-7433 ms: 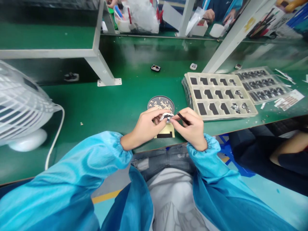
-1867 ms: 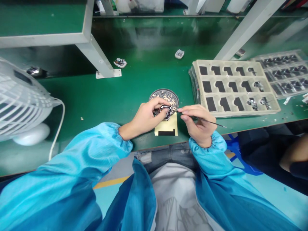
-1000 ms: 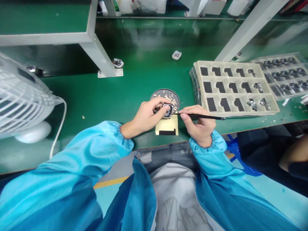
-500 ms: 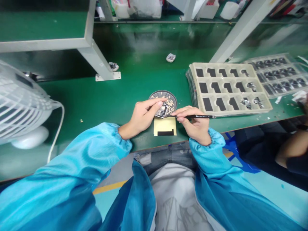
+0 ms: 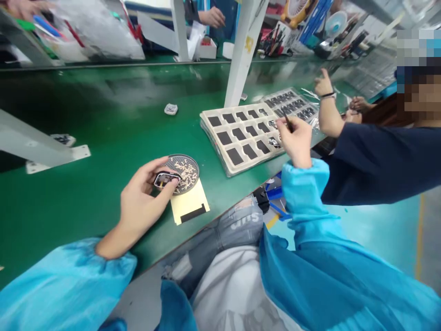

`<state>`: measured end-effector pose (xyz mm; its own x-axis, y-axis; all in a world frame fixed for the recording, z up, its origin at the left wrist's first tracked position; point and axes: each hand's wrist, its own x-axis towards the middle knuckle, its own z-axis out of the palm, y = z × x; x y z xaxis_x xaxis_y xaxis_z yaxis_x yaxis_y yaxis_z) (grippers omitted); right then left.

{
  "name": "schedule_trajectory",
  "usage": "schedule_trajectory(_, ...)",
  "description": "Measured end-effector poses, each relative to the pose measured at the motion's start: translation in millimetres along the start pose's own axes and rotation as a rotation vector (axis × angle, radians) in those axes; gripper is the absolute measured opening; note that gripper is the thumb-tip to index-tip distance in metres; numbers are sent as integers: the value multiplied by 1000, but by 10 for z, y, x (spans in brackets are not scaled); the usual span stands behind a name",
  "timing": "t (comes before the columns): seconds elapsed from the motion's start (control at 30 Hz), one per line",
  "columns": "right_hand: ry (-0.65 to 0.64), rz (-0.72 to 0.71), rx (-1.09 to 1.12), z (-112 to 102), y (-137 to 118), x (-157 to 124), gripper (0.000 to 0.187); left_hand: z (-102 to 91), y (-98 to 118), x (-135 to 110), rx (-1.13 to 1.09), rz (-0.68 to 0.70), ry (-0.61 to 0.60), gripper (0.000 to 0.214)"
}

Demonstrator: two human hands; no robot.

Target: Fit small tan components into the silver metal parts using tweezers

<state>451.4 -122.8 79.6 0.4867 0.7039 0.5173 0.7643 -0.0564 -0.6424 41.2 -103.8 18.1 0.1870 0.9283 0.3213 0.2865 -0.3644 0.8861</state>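
Note:
My left hand (image 5: 141,197) pinches a small square black-framed part (image 5: 166,179) just above the green bench, beside a round perforated dish (image 5: 184,166) of tiny pieces. A yellow card with a black strip (image 5: 189,207) lies under the dish's near edge. My right hand (image 5: 296,138) is stretched out to the right over the beige compartment tray (image 5: 241,133), fingers closed on thin black tweezers (image 5: 287,122) whose tip is at the tray's far right pockets, where small metal parts (image 5: 274,141) lie.
A co-worker in a dark sleeve (image 5: 375,161) sits at my right, a hand (image 5: 324,85) raised over clear blister trays (image 5: 292,103). A white post (image 5: 241,50) stands behind the tray. Loose small parts (image 5: 170,109) lie on the bench. A bracket foot (image 5: 55,156) is at left.
The view has swung right. My right hand has left the part and reached across to the beige tray with the tweezers. My left hand still holds the square part near the dish.

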Motion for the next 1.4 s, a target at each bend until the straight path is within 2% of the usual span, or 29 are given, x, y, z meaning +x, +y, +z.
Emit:
schedule_trajectory(0.1, -144, 150, -423, 28, 330, 443, 27, 0, -5, 11, 55, -15, -3, 35)
schedule_trajectory(0.17, -200, 225, -555, 85, 441, 609, 34, -7, -2, 15, 62, -44, -1, 28)
schedule_trajectory(0.3, -266, 255, -540, 140, 521, 752, 35, -2, 49, 12, -56, -132, 6, 29)
schedule_trajectory(0.43, -177, 152, -345, 122, 514, 733, 21, -1, 172, -9, -119, -174, -17, 29)
schedule_trajectory(0.53, -133, 46, -93, 132, 340, 568, 14, -10, 275, -36, -113, -158, -48, 25)
schedule_trajectory(0.67, -192, -63, 219, 195, -187, 102, 17, -6, 354, -66, -140, -185, -83, 24)
schedule_trajectory(0.8, -468, 34, 526, 319, -786, -524, 28, -3, 340, -83, -255, -202, -106, 33)
schedule_trajectory(0.9, -652, 108, 658, 469, -1069, -939, 33, -15, 287, -91, -366, -215, -129, 38)
schedule_trajectory(1.0, -755, 191, 737, 645, -1181, -1211, 32, -30, 241, -94, -430, -219, -141, 40)
schedule_trajectory(1.13, -802, 293, 796, 815, -1208, -1366, 33, -37, 234, -89, -415, -167, -121, 36)
schedule_trajectory(1.4, -759, 382, 836, 947, -1231, -1459, 38, -17, 245, -109, -383, -110, -105, 36)
